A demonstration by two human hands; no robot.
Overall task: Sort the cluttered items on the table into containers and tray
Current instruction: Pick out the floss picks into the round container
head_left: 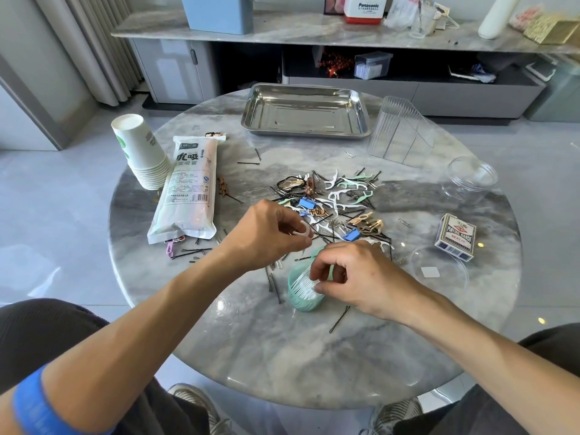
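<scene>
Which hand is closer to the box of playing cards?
The right hand. It holds the green cup, with the playing cards off to its right. The left hand, pinching a white floss pick, is farther away across the pile.

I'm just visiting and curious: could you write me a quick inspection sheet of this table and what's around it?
Surface: round marble table, glossy.
Job's things: mint cup near the front, holding white floss picks; empty steel tray at the back; ribbed clear holder, clear jar and clear lid on the right.
Clutter: pile of floss picks, hairpins and clips mid-table; paper cups, straw pack, card box.
Hands: left hand pinches a white floss pick; right hand grips picks at the cup.
Cables: nothing seen.
Surroundings: marble shelf behind, curtain on the left.
</scene>
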